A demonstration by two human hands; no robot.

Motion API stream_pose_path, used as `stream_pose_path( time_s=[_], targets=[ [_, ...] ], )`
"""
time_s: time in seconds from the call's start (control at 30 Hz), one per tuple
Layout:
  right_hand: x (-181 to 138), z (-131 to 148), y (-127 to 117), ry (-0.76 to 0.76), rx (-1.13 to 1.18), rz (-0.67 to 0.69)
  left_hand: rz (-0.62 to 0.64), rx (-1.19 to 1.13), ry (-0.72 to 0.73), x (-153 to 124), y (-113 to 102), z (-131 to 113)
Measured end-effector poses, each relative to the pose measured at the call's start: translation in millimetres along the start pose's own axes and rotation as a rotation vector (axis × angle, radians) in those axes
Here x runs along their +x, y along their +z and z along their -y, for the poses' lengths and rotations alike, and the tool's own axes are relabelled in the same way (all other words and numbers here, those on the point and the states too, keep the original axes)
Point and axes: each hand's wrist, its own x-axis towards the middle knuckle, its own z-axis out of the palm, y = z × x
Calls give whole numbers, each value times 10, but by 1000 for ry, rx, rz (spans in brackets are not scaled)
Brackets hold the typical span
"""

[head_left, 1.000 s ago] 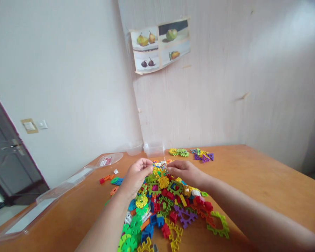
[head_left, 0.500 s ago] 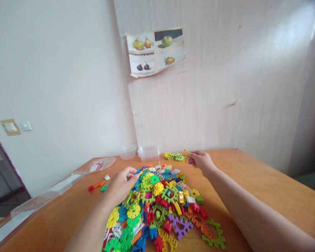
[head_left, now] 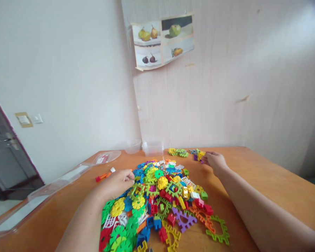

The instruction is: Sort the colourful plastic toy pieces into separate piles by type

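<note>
A: Where do we begin, at the far left?
B: With a short red-and-orange strip (head_left: 102, 177) on the table (head_left: 257, 175); we see a small white piece (head_left: 112, 169) near its upper end.
A: And our left hand?
B: Our left hand (head_left: 122, 180) is at the left edge of the pile of toy pieces (head_left: 157, 190), fingers curled in; we can't make out whether anything is tucked inside; blue pieces (head_left: 139, 172) lie just beside the fingertips.
A: Then the middle?
B: The pile spreads towards us, notched discs, bricks and toothed frames all mixed; beyond it, apart, lies a yellow-and-green cluster (head_left: 177, 152).
A: What do we have on the right?
B: Our right hand (head_left: 215, 161), past the pile, fingers bent; the yellow-and-purple group (head_left: 199, 155) lies directly left of it, right at the fingertips, with yellow uppermost; we can't say whether they pinch a piece or merely touch it.
</note>
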Motion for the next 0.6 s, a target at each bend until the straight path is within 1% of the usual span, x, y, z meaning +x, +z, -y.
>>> stream_pose_path(
  time_s=[0.13, 0.3, 0.5, 0.6],
  targets=[
    [-88, 107, 169, 10, -2, 82, 55, -44, -18, -93, -31, -75],
    [-314, 247, 377, -18, -13, 272, 124, -66, -23, -112, -10, -128],
    [-677, 397, 570, -72, -104, 461, 121, -53, -25, -73, 34, -171],
    [-900, 500, 664, -111, -160, 556, 73, -88, 15, -57, 26, -173]
  ],
)
